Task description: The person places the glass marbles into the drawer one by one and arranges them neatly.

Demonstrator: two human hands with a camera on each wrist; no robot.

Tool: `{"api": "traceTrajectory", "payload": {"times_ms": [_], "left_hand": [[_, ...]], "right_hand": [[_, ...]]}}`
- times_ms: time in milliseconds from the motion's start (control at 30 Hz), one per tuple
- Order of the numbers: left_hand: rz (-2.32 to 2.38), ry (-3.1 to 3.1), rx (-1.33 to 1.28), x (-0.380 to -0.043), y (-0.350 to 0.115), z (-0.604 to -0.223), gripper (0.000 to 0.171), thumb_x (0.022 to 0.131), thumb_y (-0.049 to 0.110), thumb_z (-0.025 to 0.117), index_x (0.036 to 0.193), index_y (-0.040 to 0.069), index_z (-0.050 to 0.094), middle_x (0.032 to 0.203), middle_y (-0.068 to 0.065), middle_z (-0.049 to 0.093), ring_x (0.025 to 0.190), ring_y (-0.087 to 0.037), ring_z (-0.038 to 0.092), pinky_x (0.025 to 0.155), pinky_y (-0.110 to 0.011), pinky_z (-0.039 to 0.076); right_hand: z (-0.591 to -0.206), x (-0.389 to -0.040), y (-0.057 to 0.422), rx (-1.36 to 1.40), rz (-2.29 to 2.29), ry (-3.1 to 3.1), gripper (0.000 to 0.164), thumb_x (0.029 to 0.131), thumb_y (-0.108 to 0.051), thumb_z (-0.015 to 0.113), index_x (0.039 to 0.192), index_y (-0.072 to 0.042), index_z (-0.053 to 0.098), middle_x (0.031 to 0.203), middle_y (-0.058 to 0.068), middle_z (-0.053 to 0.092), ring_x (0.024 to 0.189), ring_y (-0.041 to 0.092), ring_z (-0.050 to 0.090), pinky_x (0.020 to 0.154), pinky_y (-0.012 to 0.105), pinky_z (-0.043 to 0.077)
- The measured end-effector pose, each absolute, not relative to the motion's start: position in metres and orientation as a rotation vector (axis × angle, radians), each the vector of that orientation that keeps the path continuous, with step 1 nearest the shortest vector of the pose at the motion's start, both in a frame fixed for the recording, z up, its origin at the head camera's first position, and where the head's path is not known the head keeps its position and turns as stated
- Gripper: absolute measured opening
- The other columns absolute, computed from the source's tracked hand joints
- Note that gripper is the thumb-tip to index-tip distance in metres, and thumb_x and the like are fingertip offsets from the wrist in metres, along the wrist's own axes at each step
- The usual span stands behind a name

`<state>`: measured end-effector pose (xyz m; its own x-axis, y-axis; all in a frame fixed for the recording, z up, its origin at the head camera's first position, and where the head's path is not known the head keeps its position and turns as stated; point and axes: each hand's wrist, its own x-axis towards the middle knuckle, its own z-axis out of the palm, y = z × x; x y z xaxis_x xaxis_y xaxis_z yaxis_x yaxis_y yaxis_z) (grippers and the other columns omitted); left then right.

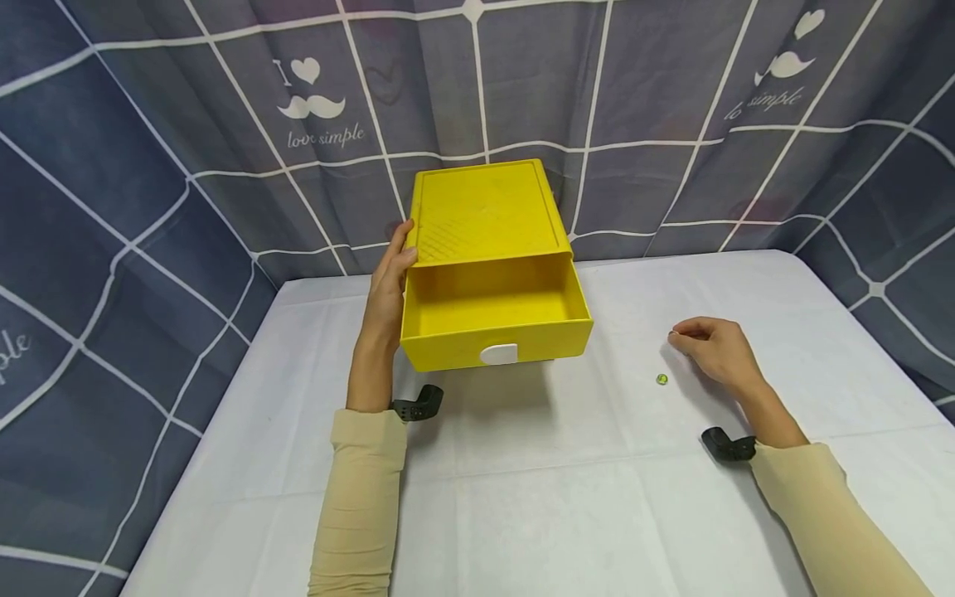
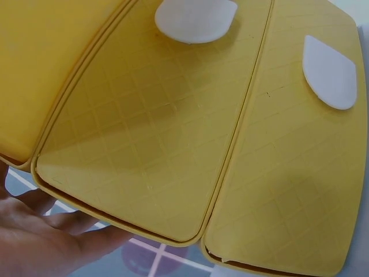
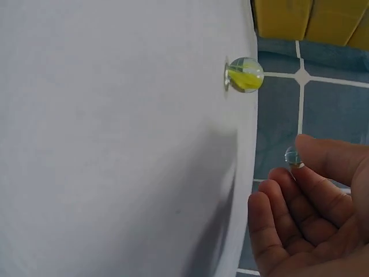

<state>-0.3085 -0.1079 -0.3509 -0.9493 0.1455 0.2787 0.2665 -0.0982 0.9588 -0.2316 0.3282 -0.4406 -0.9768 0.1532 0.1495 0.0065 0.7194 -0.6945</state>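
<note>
A yellow plastic drawer box [image 1: 481,211] stands at the back of the table with its top drawer [image 1: 496,346] pulled out. My left hand [image 1: 385,294] rests against the box's left side, fingers fairly straight. In the left wrist view, that hand [image 2: 52,234] lies beside the lower drawer fronts [image 2: 144,115], which are pushed in. To the right, my right hand [image 1: 712,348] is held above the table. Between thumb and forefinger it pinches a small clear glass marble [image 3: 293,156]. Another marble [image 1: 661,379], clear with a yellow-green swirl, lies on the cloth near that hand.
A white cloth covers the table [image 1: 537,506]. Behind it and at both sides hang grey-blue curtains [image 1: 642,83] with white grid lines. White tab handles [image 2: 330,72] stick out from the drawer fronts. A black wrist camera [image 1: 727,445] sits on the right wrist.
</note>
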Motion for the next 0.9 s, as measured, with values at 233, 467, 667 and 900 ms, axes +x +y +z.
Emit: {"api": "traceTrajectory", "payload": {"times_ms": [233,467,667,900], "left_hand": [[-2.238,-2.035,-0.479,-0.308,-0.108,-0.351,0.066,0.099,0.036,0.045,0.158,0.021,0.023,0.161,0.009,0.018,0.144,-0.008,0.018,0.117,-0.040,0.015],[-2.220,-2.046,-0.475,-0.309,-0.108,-0.351,0.064,0.098,0.035,0.045,0.157,0.022,0.026,0.161,0.008,0.019,0.145,-0.008,0.018,0.118,-0.038,0.013],[-2.229,-2.035,-0.480,-0.309,-0.107,-0.351,0.065,0.097,0.035,0.045,0.158,0.020,0.025,0.161,0.007,0.019,0.145,-0.009,0.019,0.117,-0.039,0.013],[-2.217,-2.045,-0.479,-0.310,-0.108,-0.351,0.064,0.098,0.035,0.045,0.157,0.021,0.026,0.161,0.008,0.018,0.145,-0.009,0.018,0.118,-0.039,0.013]], "right_hand": [[-0.427,-0.229,0.320,-0.084,1.153,-2.699,0.033,0.096,-0.025,0.065,0.110,0.004,0.069,0.106,0.022,0.067,0.092,0.023,0.055,0.076,0.030,0.040],[-0.415,-0.225,0.311,-0.050,1.149,-2.689,0.033,0.095,-0.028,0.066,0.110,0.001,0.070,0.107,0.020,0.068,0.088,0.013,0.056,0.074,0.028,0.042],[-0.410,-0.222,0.306,-0.020,1.145,-2.663,0.031,0.094,-0.028,0.067,0.107,0.000,0.071,0.103,0.018,0.069,0.083,0.004,0.055,0.070,0.024,0.042],[-0.404,-0.218,0.302,-0.007,1.122,-2.638,0.029,0.094,-0.029,0.067,0.104,-0.002,0.071,0.101,0.015,0.070,0.083,-0.002,0.055,0.070,0.024,0.043]]}}
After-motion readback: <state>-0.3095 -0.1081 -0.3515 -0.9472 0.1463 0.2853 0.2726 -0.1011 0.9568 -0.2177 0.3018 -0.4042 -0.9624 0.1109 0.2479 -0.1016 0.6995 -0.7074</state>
